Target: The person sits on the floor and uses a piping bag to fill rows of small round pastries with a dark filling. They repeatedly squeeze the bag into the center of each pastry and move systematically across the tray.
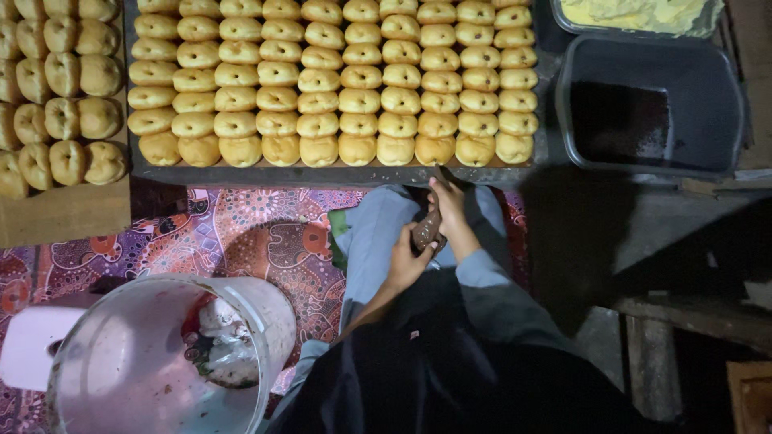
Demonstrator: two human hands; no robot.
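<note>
Dark brown bun (425,231), glossy, at frame centre, gripped between left hand (407,261) below and right hand (447,210) above, both closed on it. Beyond, upper frame, tray (322,174) of golden buns (322,80); dark tub (651,104) upper right.

rows of buns (338,80) on a tray, dark tub (651,104), clear bucket (137,362), patterned cloth (257,233)

My two hands meet low at centre, right hand (447,210) just above left hand (408,264). Beyond them I see the tray of round golden buns (338,76); the dark rectangular plastic tub (651,104) sits up-right, the clear plastic bucket (161,362) down-left.
</note>
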